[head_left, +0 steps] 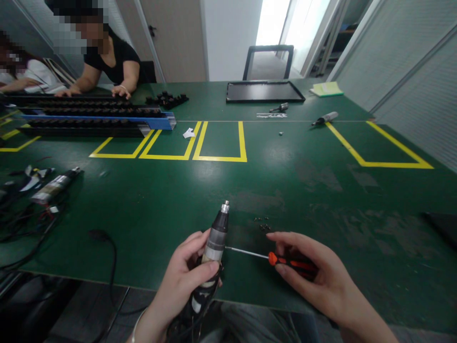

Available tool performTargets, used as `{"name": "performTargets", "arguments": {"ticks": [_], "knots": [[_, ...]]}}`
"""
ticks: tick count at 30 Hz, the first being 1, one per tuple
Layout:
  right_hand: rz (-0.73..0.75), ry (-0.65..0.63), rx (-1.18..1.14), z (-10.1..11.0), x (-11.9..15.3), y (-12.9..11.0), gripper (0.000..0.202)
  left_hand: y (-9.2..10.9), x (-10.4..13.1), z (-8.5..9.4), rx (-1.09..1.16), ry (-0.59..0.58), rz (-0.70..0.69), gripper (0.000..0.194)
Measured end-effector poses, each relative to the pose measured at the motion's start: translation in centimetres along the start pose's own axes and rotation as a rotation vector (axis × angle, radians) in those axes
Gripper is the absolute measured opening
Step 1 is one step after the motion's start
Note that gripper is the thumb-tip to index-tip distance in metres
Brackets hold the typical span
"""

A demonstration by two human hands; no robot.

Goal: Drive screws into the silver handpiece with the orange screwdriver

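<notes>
My left hand (pixel 185 276) grips an electric screwdriver (pixel 217 233) by its grey and black body, its metal tip pointing up and away over the green table (pixel 228 190). My right hand (pixel 314 276) holds a small screwdriver with an orange and black handle (pixel 285 261). Its thin metal shaft points left, and the tip touches the side of the electric screwdriver. A few small dark screws (pixel 263 225) lie on the table just beyond the two tools.
Another electric screwdriver (pixel 53 186) and tangled cables lie at the left. Long black and blue trays (pixel 93 116) sit at the far left, where two other people work. A black frame (pixel 264 91), a yellow pad (pixel 326 88) and more tools lie at the far side.
</notes>
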State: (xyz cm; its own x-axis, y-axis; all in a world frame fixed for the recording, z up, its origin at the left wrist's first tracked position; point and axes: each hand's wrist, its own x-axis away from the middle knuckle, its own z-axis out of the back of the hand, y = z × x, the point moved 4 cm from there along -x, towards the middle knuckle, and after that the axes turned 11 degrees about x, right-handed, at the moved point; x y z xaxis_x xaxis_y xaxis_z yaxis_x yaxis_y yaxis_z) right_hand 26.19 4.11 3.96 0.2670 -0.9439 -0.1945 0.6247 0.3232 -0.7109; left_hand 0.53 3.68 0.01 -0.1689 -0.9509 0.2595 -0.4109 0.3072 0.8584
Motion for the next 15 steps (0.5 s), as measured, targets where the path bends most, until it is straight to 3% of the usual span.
{"name": "performTargets", "arguments": {"ticks": [8, 15], "knots": [[-0.115, -0.166, -0.041, -0.78, -0.32, 0.43, 0.04, -0.04, 0.0, -0.01, -0.005, 0.002, -0.004, 0.041], [-0.035, -0.015, 0.004, -0.07, -0.35, 0.04, 0.035, -0.12, -0.08, 0.1, -0.013, 0.006, 0.009, 0.042]]}}
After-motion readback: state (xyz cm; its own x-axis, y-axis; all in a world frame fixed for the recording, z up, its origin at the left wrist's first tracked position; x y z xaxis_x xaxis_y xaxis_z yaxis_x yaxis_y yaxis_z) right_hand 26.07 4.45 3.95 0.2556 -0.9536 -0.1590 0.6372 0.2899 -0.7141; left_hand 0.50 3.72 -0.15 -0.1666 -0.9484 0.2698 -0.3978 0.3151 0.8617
